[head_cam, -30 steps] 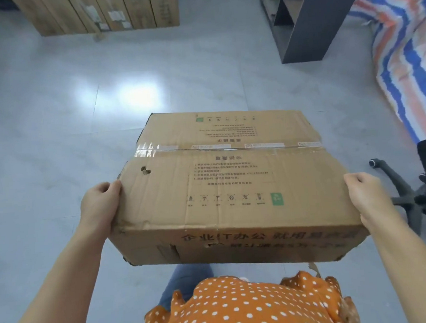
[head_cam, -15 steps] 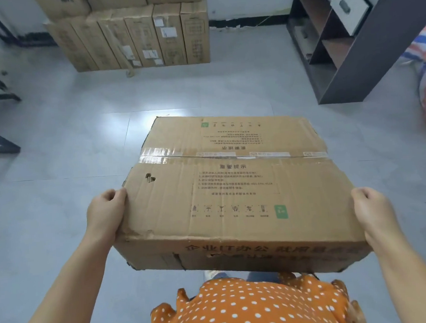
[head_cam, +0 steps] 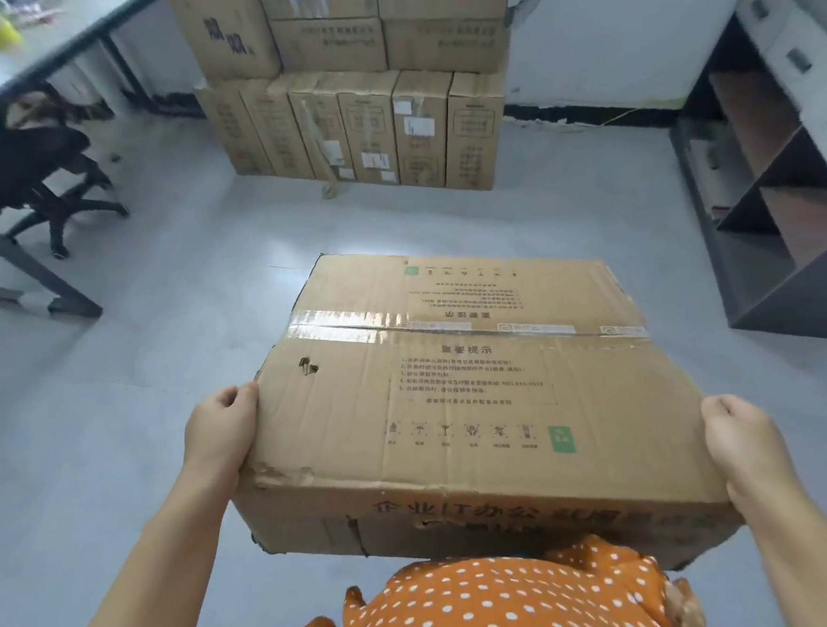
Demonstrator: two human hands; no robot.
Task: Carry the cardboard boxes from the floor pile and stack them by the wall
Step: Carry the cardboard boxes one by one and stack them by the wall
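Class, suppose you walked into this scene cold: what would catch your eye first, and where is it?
First, the big taped cardboard box filling the middle foreground, held off the floor with the left hand and right hand in a grip on opposite sides. Next, the stack of boxes against the far wall, straight ahead. An orange polka-dot top shows at the bottom edge.
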